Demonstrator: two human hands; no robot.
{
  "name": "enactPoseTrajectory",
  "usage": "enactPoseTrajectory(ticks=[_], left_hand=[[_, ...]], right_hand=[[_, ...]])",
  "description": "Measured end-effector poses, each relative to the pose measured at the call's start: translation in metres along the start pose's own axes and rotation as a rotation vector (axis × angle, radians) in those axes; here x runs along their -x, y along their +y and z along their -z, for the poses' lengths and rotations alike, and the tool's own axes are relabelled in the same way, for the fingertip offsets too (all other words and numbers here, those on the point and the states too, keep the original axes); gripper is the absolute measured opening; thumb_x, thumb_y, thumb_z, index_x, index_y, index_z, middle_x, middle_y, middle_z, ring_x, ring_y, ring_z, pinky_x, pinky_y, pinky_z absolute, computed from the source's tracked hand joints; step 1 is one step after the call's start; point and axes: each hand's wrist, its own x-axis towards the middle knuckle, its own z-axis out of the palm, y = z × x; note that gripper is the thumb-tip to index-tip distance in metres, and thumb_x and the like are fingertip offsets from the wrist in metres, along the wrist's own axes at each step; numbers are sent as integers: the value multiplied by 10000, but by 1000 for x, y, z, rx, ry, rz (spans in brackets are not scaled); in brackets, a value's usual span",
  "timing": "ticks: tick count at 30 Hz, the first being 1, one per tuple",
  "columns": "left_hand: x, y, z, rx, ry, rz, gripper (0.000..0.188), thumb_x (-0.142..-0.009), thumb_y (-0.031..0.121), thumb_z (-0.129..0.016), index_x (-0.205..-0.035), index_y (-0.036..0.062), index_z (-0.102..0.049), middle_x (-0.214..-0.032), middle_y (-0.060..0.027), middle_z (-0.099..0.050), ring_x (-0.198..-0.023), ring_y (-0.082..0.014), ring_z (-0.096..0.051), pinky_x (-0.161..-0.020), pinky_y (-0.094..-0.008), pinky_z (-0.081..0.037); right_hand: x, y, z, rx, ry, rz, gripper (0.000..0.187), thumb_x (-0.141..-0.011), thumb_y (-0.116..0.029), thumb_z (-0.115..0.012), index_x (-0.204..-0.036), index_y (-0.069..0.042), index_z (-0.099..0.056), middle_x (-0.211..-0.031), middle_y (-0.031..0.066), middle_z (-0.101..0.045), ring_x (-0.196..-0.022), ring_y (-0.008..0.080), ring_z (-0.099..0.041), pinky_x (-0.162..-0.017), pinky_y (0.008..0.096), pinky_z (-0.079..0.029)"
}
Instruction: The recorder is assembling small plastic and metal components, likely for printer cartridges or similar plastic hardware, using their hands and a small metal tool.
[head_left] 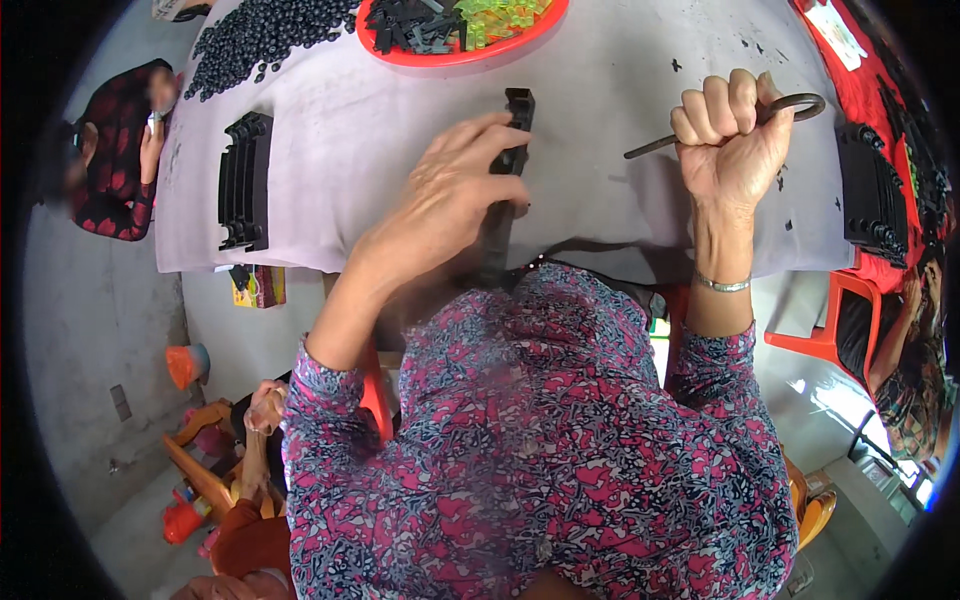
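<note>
A long, narrow black plastic bar (519, 103) lies on the grey-white table cover in front of me, pointing away from my body. My left hand (445, 190) is over it, the fingers and thumb bent around its sides; the near part of the bar is partly hidden and dim. To the right, my right hand (735, 150) is raised in a fist around a dark metal rod (650, 148). The rod's straight tip sticks out to the left of the fist, while its looped end shows on the right, by the thumb.
Black bars are stacked at the left (245, 180) and right (872, 195) table edges. A red tray (450, 60) of black and yellow-green pieces stands at the far side, beside a heap of small black round parts (265, 45). Other people sit left and right; a red chair (835, 320) stands right.
</note>
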Motion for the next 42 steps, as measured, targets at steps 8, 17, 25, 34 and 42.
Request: enactPoseTrajectory(ticks=[8,17,25,34,42], left_hand=[[28,31,-32,144,292,569,642,-762,150,-796,-1330,2,-537,-1135,-205,-584,-1046,-353,-628,-886,-428,-522],[29,29,-29,10,190,533,401,-731,63,-743,-1120,21,-652,-955,-151,-574,-885,-374,-619,-759,-441,-504],[29,20,-21,42,286,414,415,-706,32,-783,-1106,32,-673,-1055,-122,-610,-964,-337,-622,-827,-412,-508],[24,8,-49,-5,306,267,242,-770,54,-739,-1010,63,-709,-1077,-93,-647,-956,-306,-632,-821,-400,-505],[22,10,-50,0,248,334,213,-811,56,-698,-1018,105,-710,-1070,-79,-653,-942,-304,-632,-818,-409,-504]], right_hand=[[2,16,-2,-15,-45,-44,566,-1017,-574,-385,-651,-150,-301,-567,-42,-203,-511,102,-156,-470,281,-127],[9,36,-16,-188,-174,-133,567,-1012,-566,-392,-639,-147,-310,-555,-36,-215,-510,114,-174,-478,304,-152],[5,70,-18,-85,-92,-151,548,-1022,-536,-351,-638,-148,-297,-553,-36,-223,-506,113,-170,-482,305,-153],[3,82,-9,-59,-72,-189,522,-1039,-484,-350,-642,-147,-313,-551,-38,-216,-509,111,-156,-484,303,-153],[2,81,-10,-83,-24,-210,524,-1034,-490,-337,-634,-153,-308,-543,-44,-204,-506,109,-151,-479,302,-146]])
